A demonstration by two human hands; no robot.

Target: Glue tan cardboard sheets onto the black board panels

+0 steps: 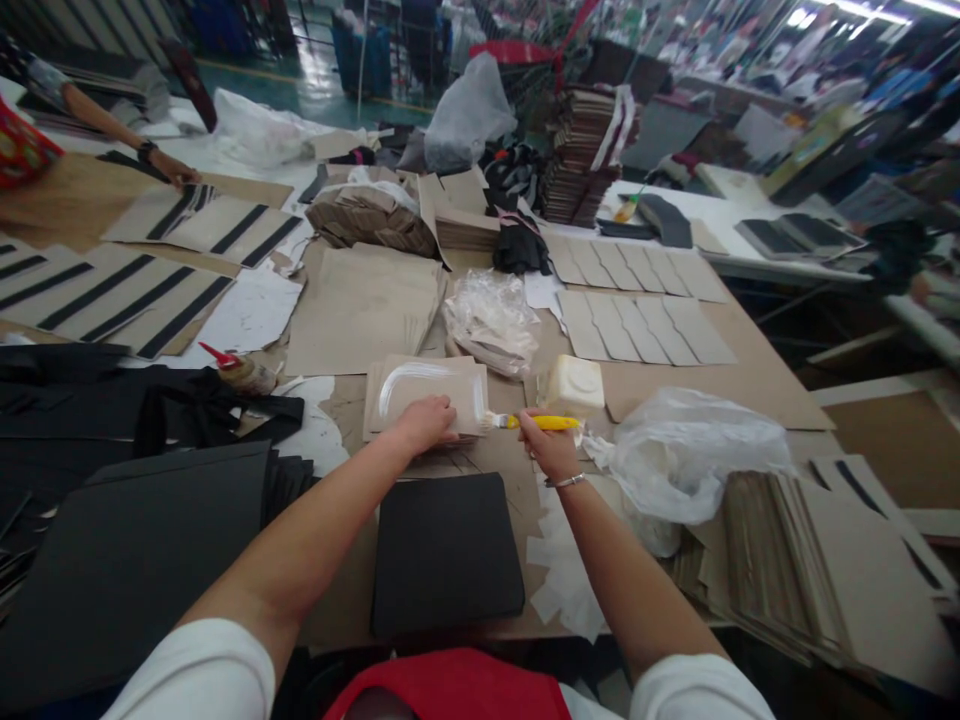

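Head view, left hand [424,422] flat on glue-streaked card [427,395], fingers spread, gripping nothing, right hand [547,445] closed around yellow brush [536,422], bristles touching card's right edge, black pad [446,550] near table [757,385] front edge.

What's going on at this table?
The right hand holds a yellow brush, bristles on a card streaked with white glue. The left hand rests on that card. A tub sits behind the brush, a black pad nearer the person. Another person's arm lies far left.
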